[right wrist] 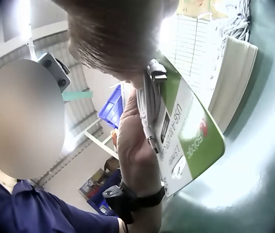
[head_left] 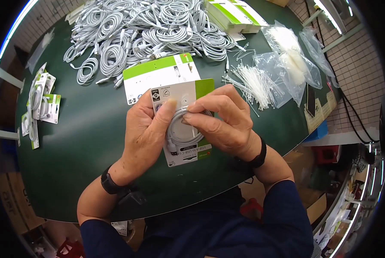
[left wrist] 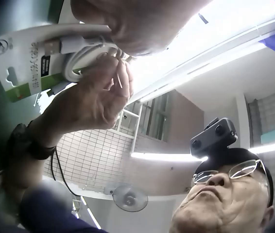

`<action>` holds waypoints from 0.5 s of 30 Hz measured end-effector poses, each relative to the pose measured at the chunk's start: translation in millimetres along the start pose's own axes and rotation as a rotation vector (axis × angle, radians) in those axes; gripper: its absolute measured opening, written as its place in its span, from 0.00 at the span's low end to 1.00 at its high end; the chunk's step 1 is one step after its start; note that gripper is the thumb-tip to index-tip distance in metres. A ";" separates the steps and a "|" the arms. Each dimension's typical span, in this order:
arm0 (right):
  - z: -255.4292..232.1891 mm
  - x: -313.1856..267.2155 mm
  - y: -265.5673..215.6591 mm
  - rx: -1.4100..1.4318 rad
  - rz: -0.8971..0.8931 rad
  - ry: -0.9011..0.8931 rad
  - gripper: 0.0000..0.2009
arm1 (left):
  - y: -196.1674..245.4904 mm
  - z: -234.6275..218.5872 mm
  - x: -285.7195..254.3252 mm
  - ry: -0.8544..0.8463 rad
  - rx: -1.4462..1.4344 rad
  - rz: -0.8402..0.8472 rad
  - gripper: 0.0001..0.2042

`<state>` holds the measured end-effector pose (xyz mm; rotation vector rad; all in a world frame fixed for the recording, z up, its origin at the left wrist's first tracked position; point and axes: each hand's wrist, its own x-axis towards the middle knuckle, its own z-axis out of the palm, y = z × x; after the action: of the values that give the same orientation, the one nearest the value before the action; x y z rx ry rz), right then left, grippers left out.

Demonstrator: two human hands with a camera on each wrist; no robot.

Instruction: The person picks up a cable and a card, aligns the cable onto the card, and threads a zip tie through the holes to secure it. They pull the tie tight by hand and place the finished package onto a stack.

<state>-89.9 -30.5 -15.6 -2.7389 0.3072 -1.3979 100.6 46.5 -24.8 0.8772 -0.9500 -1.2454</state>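
A white and green printed cable card (head_left: 181, 91) is gripped by my left hand (head_left: 141, 131), its thumb lying across the front. A white USB cable (head_left: 184, 141) lies coiled against the card face, its metal plug (right wrist: 158, 75) showing in the right wrist view. My right hand (head_left: 227, 122) has thumb and index finger pinched together at the top of the coil. Between those fingertips, the left wrist view shows a thin white cable tie (left wrist: 120, 80). Part of the coil is hidden behind the right fingers.
A big heap of coiled white cables (head_left: 145, 30) lies at the back. A stack of cards (head_left: 237, 17) stands behind, with more cards (head_left: 145, 79) just beyond my hands. Loose cable ties (head_left: 257, 84), plastic bags (head_left: 291, 64) and a phone (head_left: 310, 101) lie right; carded cables (head_left: 40, 101) lie left.
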 end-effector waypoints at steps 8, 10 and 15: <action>-4.4 2.4 0.0 0.076 0.062 0.132 0.18 | 13.9 9.4 -8.5 -0.081 0.129 0.066 0.15; -3.4 1.4 -0.1 0.085 0.063 0.130 0.18 | 13.9 7.0 -8.7 -0.073 0.109 0.045 0.15; -4.7 2.6 -8.5 0.025 0.031 0.117 0.16 | 13.4 5.2 -7.6 -0.045 0.099 0.039 0.16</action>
<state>-90.9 -22.6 -9.6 -2.6263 0.3334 -1.5470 100.1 55.4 -11.3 0.9069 -1.0673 -1.1969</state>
